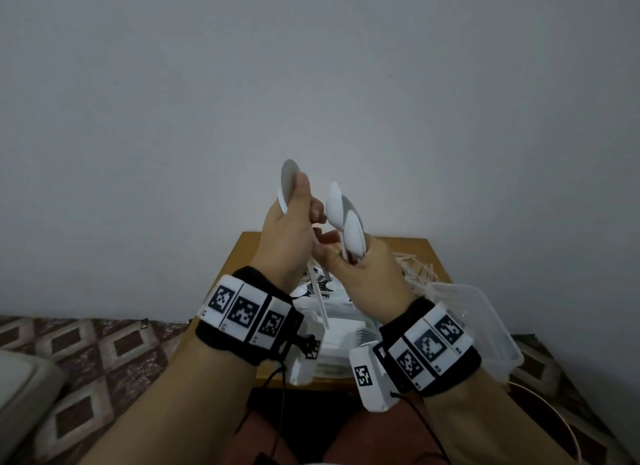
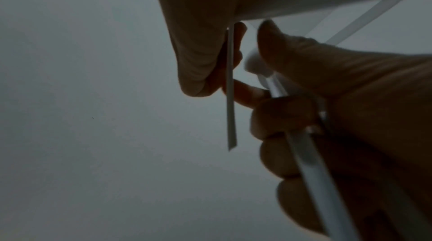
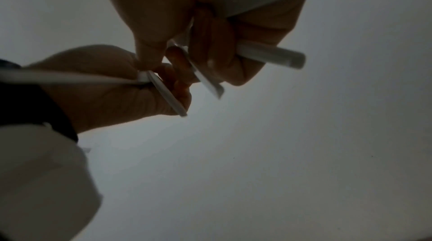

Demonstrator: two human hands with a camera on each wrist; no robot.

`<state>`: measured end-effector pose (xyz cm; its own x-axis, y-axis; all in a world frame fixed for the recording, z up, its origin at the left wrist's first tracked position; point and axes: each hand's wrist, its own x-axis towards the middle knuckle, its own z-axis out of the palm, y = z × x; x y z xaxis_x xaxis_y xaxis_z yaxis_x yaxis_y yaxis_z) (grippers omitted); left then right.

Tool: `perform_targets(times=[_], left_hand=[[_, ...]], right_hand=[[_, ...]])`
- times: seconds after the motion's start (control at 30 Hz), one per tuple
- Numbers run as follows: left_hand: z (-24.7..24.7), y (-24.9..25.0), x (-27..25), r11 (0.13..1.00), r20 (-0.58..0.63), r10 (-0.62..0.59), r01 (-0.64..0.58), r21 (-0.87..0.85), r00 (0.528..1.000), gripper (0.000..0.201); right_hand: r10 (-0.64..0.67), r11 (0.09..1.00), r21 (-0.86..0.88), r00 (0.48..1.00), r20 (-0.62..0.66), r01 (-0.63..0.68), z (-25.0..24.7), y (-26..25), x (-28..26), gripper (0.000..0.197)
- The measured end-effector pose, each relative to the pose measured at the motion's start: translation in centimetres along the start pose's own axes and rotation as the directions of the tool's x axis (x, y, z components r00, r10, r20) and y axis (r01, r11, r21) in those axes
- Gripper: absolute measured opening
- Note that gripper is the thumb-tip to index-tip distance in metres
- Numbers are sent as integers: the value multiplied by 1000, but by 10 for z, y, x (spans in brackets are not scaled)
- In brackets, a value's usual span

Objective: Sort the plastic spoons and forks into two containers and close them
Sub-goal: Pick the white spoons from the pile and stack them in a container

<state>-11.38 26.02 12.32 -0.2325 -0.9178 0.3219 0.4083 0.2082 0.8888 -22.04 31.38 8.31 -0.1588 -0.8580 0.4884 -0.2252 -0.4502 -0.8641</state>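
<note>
Both hands are raised in front of a plain grey wall (image 1: 311,66). The left hand (image 1: 287,236) has its fingers curled round one white spoon (image 1: 288,184), bowl up. The right hand (image 1: 363,270) grips a bunch of spoons (image 1: 343,215) by the handles, just beside the left. Below them a small wooden tabletop (image 1: 239,256) carries a clear container (image 1: 485,322) on the right, with forks (image 1: 419,270) piled at its far side. A patterned floor (image 1: 86,353) lies to the left.
</note>
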Motion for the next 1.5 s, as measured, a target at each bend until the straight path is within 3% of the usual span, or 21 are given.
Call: perform_targets(times=[0.07, 0.2, 0.3, 0.43, 0.53, 0.7, 0.8, 1.0, 1.07, 1.2, 1.4, 1.5], left_hand=[[1, -4, -9, 1000, 1, -5, 5, 2, 1000, 53], [-1, -10, -18, 995, -5, 27, -26, 96, 1000, 47], [-4, -5, -18, 988, -13, 48, -46, 145, 999, 72], [-21, -4, -8, 998, -40, 35, -33, 52, 999, 23], [-25, -6, -8, 996, -5, 5, -5, 84, 1000, 35], [-19, -13, -14, 981, 102, 24, -42, 187, 995, 36], [-18, -17, -16, 975, 45, 53, -61, 215, 998, 41], [-21, -23, -17, 967, -10, 44, -40, 252, 999, 31], [-22, -23, -18, 965, -43, 26, -14, 262, 999, 39], [-30, -22, -14, 977, -182, -3, 41, 208, 983, 49], [-39, -30, -13, 985, -118, -30, 49, 163, 993, 21], [-35, -33, -18, 985, -58, -13, 23, 173, 998, 24]], right_hand=[[26, 999, 32, 999, 39, -27, 2, 2, -5, 4], [35, 996, 78, 998, 42, -39, 5, 8, -16, 25], [28, 997, 74, 999, -25, -26, 4, 6, -19, 23], [50, 999, 8, 989, -137, -50, -2, 5, -19, 26], [46, 998, -39, 987, -156, -53, -2, 6, -19, 39], [39, 994, -94, 984, -174, -56, 3, 3, -22, 43], [55, 984, -156, 980, -190, -86, 4, 6, -22, 36], [65, 931, -354, 995, -78, -88, 19, 13, -28, 31], [80, 944, -321, 997, -20, -82, 25, 14, -28, 16], [63, 982, -184, 996, 57, -52, 31, 15, -31, 20], [79, 995, -57, 996, -52, -82, 30, 16, -29, 12], [100, 995, 45, 983, -155, -94, 28, 19, -26, 8]])
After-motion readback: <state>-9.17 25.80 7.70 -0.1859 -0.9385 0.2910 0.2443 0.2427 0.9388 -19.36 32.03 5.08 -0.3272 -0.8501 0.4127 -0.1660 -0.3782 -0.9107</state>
